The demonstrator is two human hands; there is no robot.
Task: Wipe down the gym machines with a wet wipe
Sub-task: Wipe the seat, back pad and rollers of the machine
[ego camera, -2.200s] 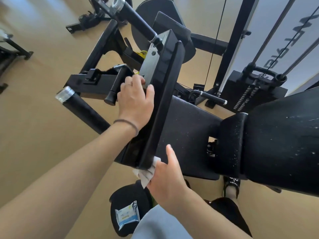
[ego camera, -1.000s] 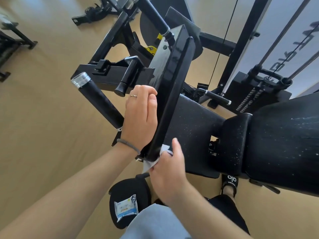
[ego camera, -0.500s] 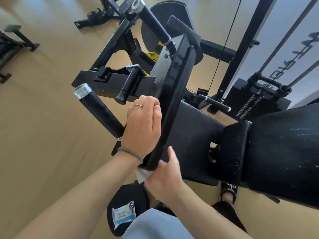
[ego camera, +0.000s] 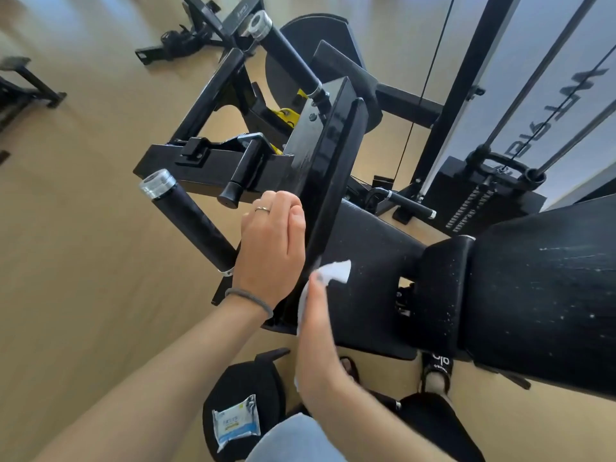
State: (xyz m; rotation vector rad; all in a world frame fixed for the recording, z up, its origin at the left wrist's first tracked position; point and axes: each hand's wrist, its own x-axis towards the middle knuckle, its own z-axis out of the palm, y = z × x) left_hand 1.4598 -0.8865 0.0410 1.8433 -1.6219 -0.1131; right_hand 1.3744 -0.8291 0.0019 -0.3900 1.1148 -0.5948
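A black gym machine fills the middle of the head view. Its flat black chest pad (ego camera: 336, 168) stands on edge, facing the long black seat (ego camera: 376, 261). My left hand (ego camera: 271, 248) grips the pad's back edge, fingers curled round it, a ring and a grey wristband showing. My right hand (ego camera: 318, 341) holds a white wet wipe (ego camera: 333, 273) against the lower front face of the pad, the wipe sticking out above my fingertips.
A black roller handle (ego camera: 188, 221) with a chrome cap juts out left of my left hand. The weight stack (ego camera: 483, 201) and cables stand at the right. A pack of wipes (ego camera: 236, 423) lies on a black stool by my knee. Other machines (ego camera: 186, 38) sit on the wooden floor behind.
My right hand has slid the wipe up from the pad's bottom corner onto its lower front face. My left hand keeps its grip in much the same place.
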